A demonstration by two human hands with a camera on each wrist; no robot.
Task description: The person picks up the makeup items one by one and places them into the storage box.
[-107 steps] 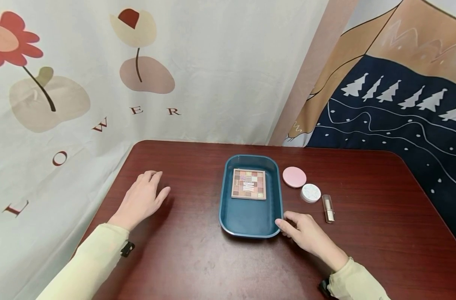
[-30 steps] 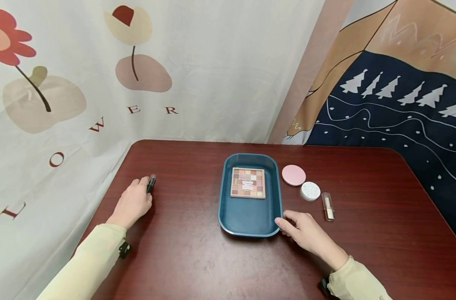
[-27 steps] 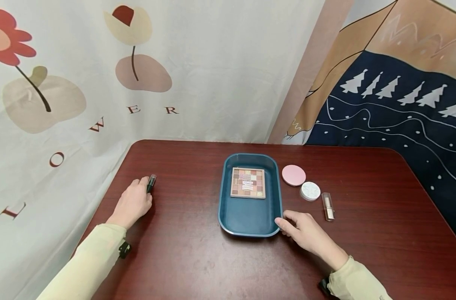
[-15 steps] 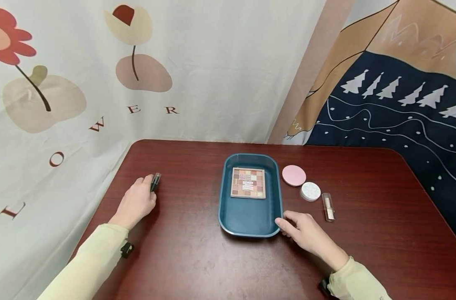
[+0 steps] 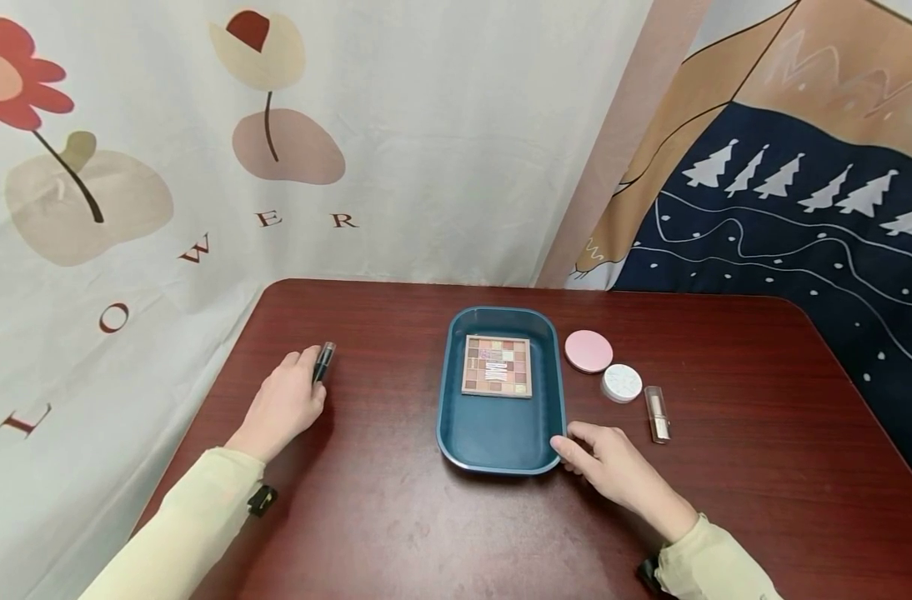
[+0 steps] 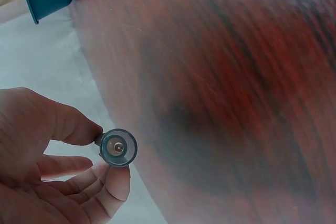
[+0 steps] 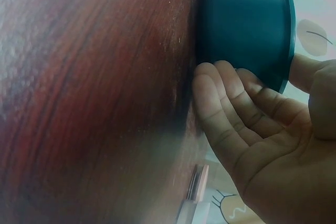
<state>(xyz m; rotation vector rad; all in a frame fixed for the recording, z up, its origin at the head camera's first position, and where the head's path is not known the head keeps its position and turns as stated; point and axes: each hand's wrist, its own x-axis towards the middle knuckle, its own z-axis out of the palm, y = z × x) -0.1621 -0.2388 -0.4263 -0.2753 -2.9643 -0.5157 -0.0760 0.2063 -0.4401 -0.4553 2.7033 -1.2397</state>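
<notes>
My left hand (image 5: 282,405), over the left part of the table, pinches a slim dark cosmetic tube (image 5: 324,362) with a clear end. In the left wrist view the tube (image 6: 118,148) is seen end-on between thumb and fingers; its exact kind cannot be told. My right hand (image 5: 613,468) grips the near right corner of a blue tray (image 5: 501,437), thumb at the rim and fingers against the outer wall. The right wrist view shows those fingers (image 7: 210,95) beside the tray wall (image 7: 247,24). Inside the tray lies an eyeshadow palette (image 5: 497,367).
Right of the tray, on the dark red table (image 5: 396,517), lie a pink round compact (image 5: 588,352), a white round case (image 5: 621,383) and a lipstick (image 5: 657,414) with a clear cap. Printed curtains (image 5: 441,150) hang behind the table.
The left hand, empty at first, has taken hold of the dark tube and moved with it slightly to the right. The right hand stays at the tray's corner.
</notes>
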